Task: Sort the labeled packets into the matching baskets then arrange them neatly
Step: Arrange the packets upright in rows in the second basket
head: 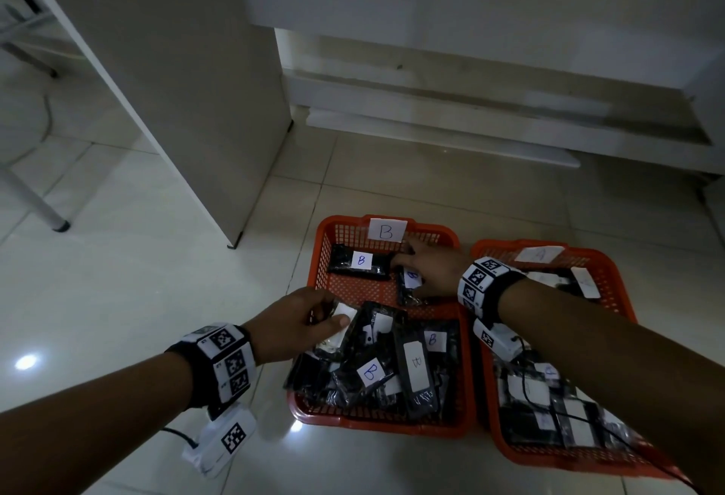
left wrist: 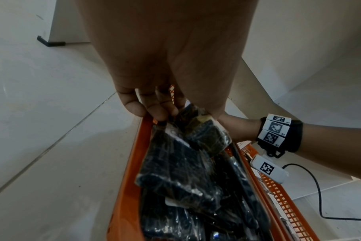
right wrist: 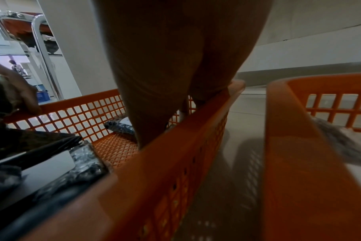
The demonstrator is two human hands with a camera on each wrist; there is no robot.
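- Left hand [head: 292, 324]: grip pinched on a packet [head: 345, 328] atop the pile, likely lifting it for lining up.
- B basket [head: 465, 388]: packets heaped near, two laid flat far.
- Right hand [head: 431, 273]: fingers extended, flattening a B packet [head: 410, 284].
- A basket [head: 616, 298]: alongside, already filled.

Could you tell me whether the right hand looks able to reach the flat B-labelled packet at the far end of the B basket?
Probably yes: the right hand already reaches into the B basket, fingertips beside that packet, nothing covering it.
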